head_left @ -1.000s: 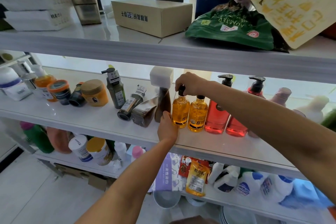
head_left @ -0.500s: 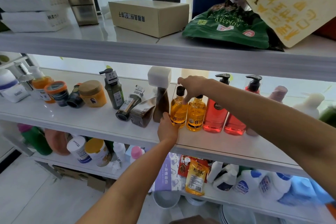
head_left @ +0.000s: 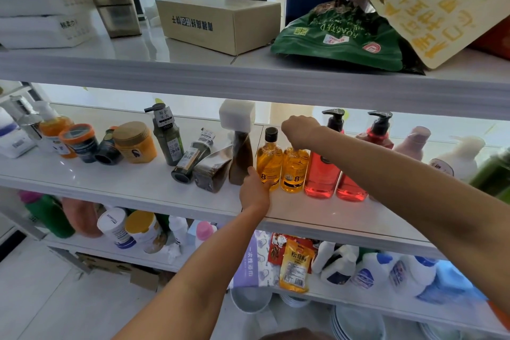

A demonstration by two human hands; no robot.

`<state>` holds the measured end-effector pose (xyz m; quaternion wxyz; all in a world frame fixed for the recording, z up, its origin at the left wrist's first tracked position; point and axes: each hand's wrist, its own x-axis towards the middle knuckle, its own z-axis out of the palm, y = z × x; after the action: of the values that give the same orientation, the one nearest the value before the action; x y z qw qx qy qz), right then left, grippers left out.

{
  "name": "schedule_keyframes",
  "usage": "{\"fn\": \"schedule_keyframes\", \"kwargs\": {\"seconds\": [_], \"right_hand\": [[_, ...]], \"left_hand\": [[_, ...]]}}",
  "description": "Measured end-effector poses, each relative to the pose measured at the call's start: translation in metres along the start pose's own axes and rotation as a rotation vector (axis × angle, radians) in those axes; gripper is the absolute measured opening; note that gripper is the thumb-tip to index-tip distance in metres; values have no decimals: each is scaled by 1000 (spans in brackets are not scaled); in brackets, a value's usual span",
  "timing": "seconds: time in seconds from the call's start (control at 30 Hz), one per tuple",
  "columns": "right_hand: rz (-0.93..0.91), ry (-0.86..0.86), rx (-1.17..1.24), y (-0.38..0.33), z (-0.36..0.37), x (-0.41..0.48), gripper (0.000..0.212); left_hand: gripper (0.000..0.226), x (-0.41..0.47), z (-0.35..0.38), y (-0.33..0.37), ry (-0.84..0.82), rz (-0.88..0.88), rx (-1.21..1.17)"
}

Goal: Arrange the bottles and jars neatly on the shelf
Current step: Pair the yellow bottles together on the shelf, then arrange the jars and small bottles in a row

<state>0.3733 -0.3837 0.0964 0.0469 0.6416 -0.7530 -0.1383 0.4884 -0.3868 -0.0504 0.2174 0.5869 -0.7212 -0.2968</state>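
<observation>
The two amber bottles point(head_left: 281, 163) stand upright and touching each other on the middle shelf point(head_left: 138, 190), in the row between a tall brown bottle point(head_left: 240, 157) under a white block point(head_left: 237, 118) and the two red pump bottles point(head_left: 321, 174). They look like clear plastic or glass filled nearly full with golden liquid, so I'd judge them fairly heavy for their size, rigid, and smooth enough to slip; if glass, they could chip when knocked against a neighbour. The narrow neck under the cap is the sure place to lift from, with the rounded belly the place to steady or slide them.

That's roughly how the hands are placed. The right hand point(head_left: 299, 130) is curled closed over the top of the right-hand amber bottle, hiding its cap; it appears to pinch the neck, though the fingers themselves are out of sight. The left hand point(head_left: 255, 188) comes up from below the shelf edge, loosely cupped, its thumb and fingers against the lower front of the left amber bottle, resting there more than gripping.

Further left, a green bottle point(head_left: 190, 159) and a silvery brown pouch point(head_left: 212, 171) lie tipped over, not yet straightened.
</observation>
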Motion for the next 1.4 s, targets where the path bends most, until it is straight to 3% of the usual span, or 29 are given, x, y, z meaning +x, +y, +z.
{"fn": "schedule_keyframes", "kwargs": {"seconds": [0.13, 0.27, 0.33, 0.37, 0.43, 0.5, 0.57, 0.7, 0.8, 0.87, 1.0, 1.17, 1.23, 1.4], "right_hand": [[39, 108, 138, -6, 24, -3, 47], [39, 686, 241, -22, 81, -31, 65], [-133, 769, 349, -33, 112, -50, 62], [-232, 721, 362, -39, 128, -57, 61], [-333, 465, 361, -51, 150, -66, 68], [-343, 164, 363, -61, 163, -70, 84], [-337, 60, 386, -72, 167, -69, 95], [-323, 104, 460, -99, 150, -65, 98], [-266, 166, 567, -123, 133, -57, 98], [-211, 192, 594, -141, 125, -45, 99], [-63, 195, 626, -180, 111, -22, 98], [198, 88, 898, -218, 100, 10, 100], [308, 71, 1106, -228, 94, 20, 92], [771, 40, 1635, -238, 78, 42, 42]], "left_hand": [[32, -3, -2, -3, 13, 15, 97], [32, -8, -4, -24, 42, 90, 268], [38, -10, -6, -40, 53, 166, 374], [44, -10, -8, -48, 49, 215, 446], [61, -10, -13, -65, -5, 293, 592], [80, -13, -23, -77, -123, 324, 674], [89, -19, -32, -87, -206, 342, 706], [85, -20, -53, -99, -171, 421, 750], [69, -8, -70, -101, 23, 694, 739], [67, 5, -84, -104, 86, 763, 718], [74, 34, -107, -129, 25, 672, 612], [74, 53, -129, -152, -78, 674, 589], [72, 57, -131, -157, -132, 686, 511], [55, 67, -142, -147, -191, 682, 307]]}}
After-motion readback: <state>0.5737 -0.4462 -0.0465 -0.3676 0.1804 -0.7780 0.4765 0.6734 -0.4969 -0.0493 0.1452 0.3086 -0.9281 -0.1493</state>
